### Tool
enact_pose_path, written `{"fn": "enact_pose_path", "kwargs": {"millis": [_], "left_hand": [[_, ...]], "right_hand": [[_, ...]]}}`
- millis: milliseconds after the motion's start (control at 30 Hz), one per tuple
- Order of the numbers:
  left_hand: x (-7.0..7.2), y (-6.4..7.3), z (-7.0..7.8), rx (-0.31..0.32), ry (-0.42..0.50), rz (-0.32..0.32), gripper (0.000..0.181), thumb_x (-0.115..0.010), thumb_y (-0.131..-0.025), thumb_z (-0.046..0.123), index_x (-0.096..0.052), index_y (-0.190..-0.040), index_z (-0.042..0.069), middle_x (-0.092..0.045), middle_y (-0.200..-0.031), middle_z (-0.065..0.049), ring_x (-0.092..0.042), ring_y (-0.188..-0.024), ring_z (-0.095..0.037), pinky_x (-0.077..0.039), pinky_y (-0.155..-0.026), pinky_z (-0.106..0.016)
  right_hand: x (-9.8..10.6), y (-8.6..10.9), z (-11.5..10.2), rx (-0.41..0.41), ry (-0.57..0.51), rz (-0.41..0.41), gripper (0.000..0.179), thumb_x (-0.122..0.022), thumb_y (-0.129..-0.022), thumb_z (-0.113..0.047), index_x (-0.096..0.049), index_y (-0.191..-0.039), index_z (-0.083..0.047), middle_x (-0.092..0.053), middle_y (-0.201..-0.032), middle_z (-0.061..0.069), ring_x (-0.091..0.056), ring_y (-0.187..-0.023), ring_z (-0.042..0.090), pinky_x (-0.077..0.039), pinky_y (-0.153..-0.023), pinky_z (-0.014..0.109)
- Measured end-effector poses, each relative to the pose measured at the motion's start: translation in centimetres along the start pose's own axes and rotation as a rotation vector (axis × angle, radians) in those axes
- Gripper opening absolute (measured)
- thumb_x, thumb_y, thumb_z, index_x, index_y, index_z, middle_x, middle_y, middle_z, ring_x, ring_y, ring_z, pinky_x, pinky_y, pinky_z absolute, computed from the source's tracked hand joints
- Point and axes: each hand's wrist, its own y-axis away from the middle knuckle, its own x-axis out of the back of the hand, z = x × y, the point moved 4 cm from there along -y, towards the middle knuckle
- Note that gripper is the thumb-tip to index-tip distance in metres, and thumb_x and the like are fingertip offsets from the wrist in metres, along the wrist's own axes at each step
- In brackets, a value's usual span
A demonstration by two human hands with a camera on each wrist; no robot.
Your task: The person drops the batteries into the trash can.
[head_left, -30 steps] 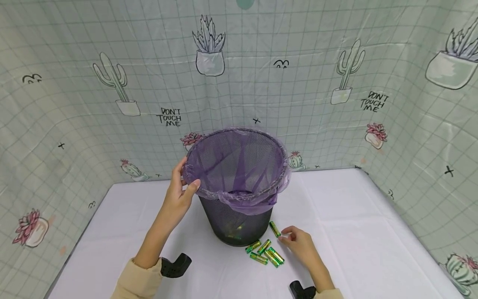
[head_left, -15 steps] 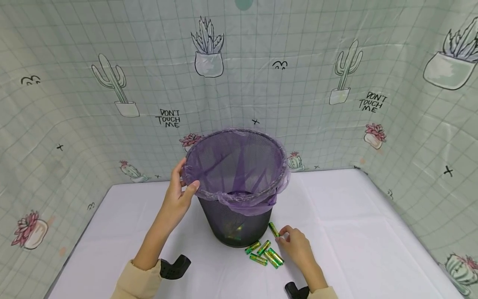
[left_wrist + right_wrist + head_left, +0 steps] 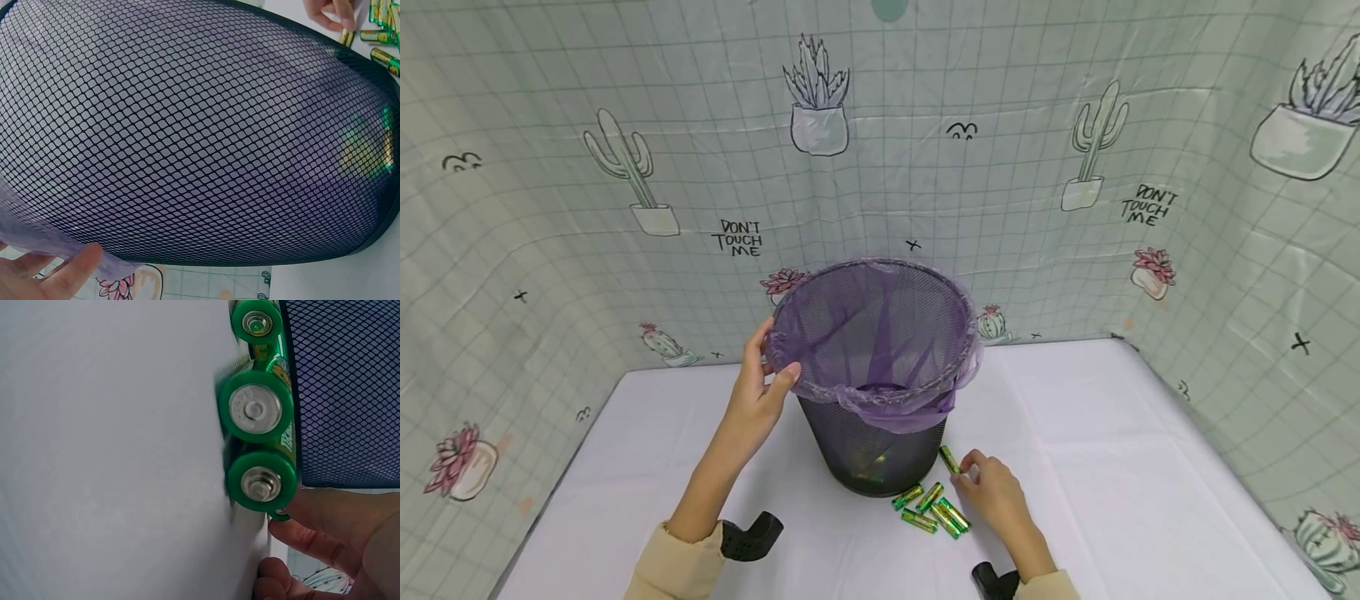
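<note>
The left hand (image 3: 762, 396) is gripping the bin (image 3: 835, 435) as the right hand (image 3: 997, 495) is pinching a battery (image 3: 949, 458), seemingly for lifting.

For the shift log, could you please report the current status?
Left hand grips lined bin. Right hand pinches one battery beside it. Other batteries clustered nearby; no obstruction seen.

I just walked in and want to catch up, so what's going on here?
A person's left hand grips a black mesh bin, lined with a purple bag, at its rim. The right hand pinches the end of one green-and-gold battery beside the bin's base. The other loose batteries lie close by on the white table. Something green and gold also shows through the mesh low down, but I can't tell exactly what.
</note>
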Motion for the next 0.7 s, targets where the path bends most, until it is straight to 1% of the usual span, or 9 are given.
{"fn": "enact_pose_path", "kwargs": {"millis": [100,300,533,700], "left_hand": [[0.04,0.02,-0.01,0.002,-0.002,0.003,0.068,-0.046,-0.094,0.020,-0.007,-0.149,0.008,-0.030,-0.135,-0.023,-0.043,-0.117,-0.038,-0.041,-0.090,-0.049],[0.05,0.08,-0.07,0.001,0.005,0.001,0.068,-0.046,-0.094,0.019,-0.007,-0.149,0.008,-0.030,-0.135,-0.023,-0.042,-0.117,-0.038,-0.041,-0.090,-0.049],[0.05,0.03,-0.07,0.000,0.006,0.005,0.068,-0.047,-0.094,0.019,-0.007,-0.149,0.008,-0.030,-0.134,-0.023,-0.042,-0.118,-0.038,-0.041,-0.091,-0.049],[0.02,0.02,-0.03,-0.006,-0.002,0.007,0.068,-0.046,-0.094,0.019,-0.008,-0.149,0.007,-0.031,-0.134,-0.023,-0.043,-0.117,-0.038,-0.041,-0.090,-0.050]], "right_hand": [[0.04,0.02,-0.06,0.015,0.008,0.005,0.011,-0.065,-0.084,-0.016,-0.059,-0.088,-0.008,-0.045,-0.067,0.003,-0.039,-0.056,0.014,-0.030,-0.050,0.027],[-0.05,0.01,0.13,0.001,0.006,-0.005,0.010,-0.064,-0.084,-0.015,-0.059,-0.088,-0.008,-0.046,-0.068,0.003,-0.040,-0.057,0.014,-0.031,-0.050,0.027],[0.35,0.25,0.14,0.004,-0.048,-0.019,0.009,-0.063,-0.084,-0.011,-0.059,-0.088,-0.004,-0.047,-0.069,0.003,-0.041,-0.058,0.014,-0.032,-0.052,0.027],[0.43,0.33,0.22,0.007,-0.054,-0.016,0.009,-0.063,-0.084,-0.011,-0.060,-0.086,-0.003,-0.048,-0.070,0.003,-0.042,-0.061,0.014,-0.034,-0.054,0.026]]}}
